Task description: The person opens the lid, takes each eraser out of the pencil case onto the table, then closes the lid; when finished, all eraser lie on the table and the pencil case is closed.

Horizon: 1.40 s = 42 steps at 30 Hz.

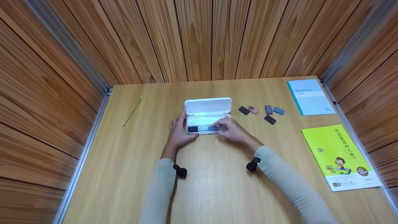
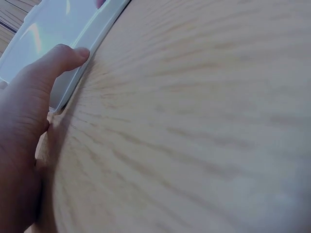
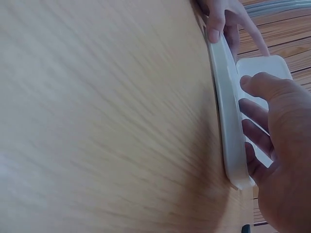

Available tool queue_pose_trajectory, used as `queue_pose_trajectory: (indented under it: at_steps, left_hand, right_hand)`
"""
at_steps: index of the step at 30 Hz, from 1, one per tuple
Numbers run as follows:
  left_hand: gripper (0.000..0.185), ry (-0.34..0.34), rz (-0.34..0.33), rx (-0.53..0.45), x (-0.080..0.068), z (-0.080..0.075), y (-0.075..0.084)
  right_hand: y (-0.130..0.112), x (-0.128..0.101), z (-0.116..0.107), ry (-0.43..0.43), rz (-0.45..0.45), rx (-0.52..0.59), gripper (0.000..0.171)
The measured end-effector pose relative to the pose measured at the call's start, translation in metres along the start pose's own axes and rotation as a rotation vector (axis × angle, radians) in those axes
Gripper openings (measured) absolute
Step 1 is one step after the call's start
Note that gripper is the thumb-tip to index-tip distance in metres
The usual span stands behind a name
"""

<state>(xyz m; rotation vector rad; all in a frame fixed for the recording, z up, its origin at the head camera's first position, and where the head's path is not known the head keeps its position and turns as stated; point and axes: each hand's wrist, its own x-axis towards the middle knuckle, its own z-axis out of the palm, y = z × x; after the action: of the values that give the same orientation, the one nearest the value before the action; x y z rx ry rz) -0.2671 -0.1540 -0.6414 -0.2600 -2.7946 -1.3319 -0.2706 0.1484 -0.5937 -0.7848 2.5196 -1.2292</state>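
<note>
Centrally on the wooden surface (image 1: pixel 217 186) lies a white case (image 1: pixel 207 115), its lid standing open towards the far wall; inside the tray sit a black piece (image 1: pixel 193 129) at the left and a blue piece (image 1: pixel 212 128) further right. The left hand (image 1: pixel 179 131) rests against the case's left end, thumb tip (image 2: pixel 73 53) touching its rim, fingers fairly straight and holding nothing; the right hand (image 1: pixel 231 129) reaches over the tray's right part, fingers loosely bent, fingertips at the blue piece, though whether they pinch it cannot be told; the right wrist view shows those fingers (image 3: pixel 255 114) lying over the tray's edge.

Well to the right of the case lie five small blocks: a black one (image 1: pixel 244 110) touching a pink one (image 1: pixel 253 109), a grey one (image 1: pixel 268 109) just beside a blue one (image 1: pixel 278 110), and another black one (image 1: pixel 270 119) nearer the person. A pale blue booklet (image 1: pixel 309 96) lies at the far right corner; a yellow-green book (image 1: pixel 340 157) lies nearer along the right edge; a yellow pencil (image 1: pixel 132 111) lies well apart to the left.
</note>
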Motion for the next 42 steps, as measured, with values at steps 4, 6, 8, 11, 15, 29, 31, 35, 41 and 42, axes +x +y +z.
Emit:
queue_pose_trajectory:
  at_steps: [4, 6, 8, 11, 15, 29, 31, 35, 41, 42]
  left_hand:
    - [0.134, 0.003, 0.000, 0.006, -0.001, 0.000, 0.001]
    - [0.134, 0.006, -0.007, 0.010, -0.001, 0.000, 0.002]
    - [0.134, 0.008, -0.013, 0.011, -0.002, 0.000, 0.003]
    - [0.134, 0.008, -0.021, 0.009, -0.002, 0.000, 0.003]
    - [0.134, -0.004, -0.037, 0.001, -0.001, 0.001, 0.003]
    - [0.134, -0.006, -0.028, -0.005, -0.001, 0.002, 0.001]
    - [0.134, -0.005, -0.028, -0.001, -0.001, 0.003, 0.001]
    - [0.134, -0.002, -0.016, 0.001, -0.001, 0.002, 0.002]
    - [0.132, 0.005, -0.002, -0.008, 0.000, 0.000, 0.003]
    - [0.133, 0.005, -0.002, -0.009, 0.000, 0.000, 0.003]
  right_hand:
    - [0.002, 0.001, 0.002, 0.000, 0.001, 0.001, 0.034]
    - [0.003, 0.002, 0.003, -0.001, 0.003, 0.006, 0.034]
    - [0.002, 0.002, 0.004, -0.002, 0.008, 0.012, 0.034]
    - [0.002, 0.003, 0.005, -0.005, 0.024, 0.025, 0.034]
    - [0.002, 0.003, 0.006, -0.003, 0.038, 0.032, 0.034]
    - [-0.002, 0.005, 0.007, -0.016, 0.043, 0.035, 0.037]
    - [-0.002, 0.006, 0.009, -0.011, 0.024, 0.027, 0.037]
    - [-0.004, 0.009, 0.012, 0.008, -0.011, 0.006, 0.036]
    - [-0.007, 0.011, 0.010, -0.008, 0.005, 0.013, 0.036]
    - [-0.007, 0.011, 0.010, -0.011, 0.008, 0.015, 0.036]
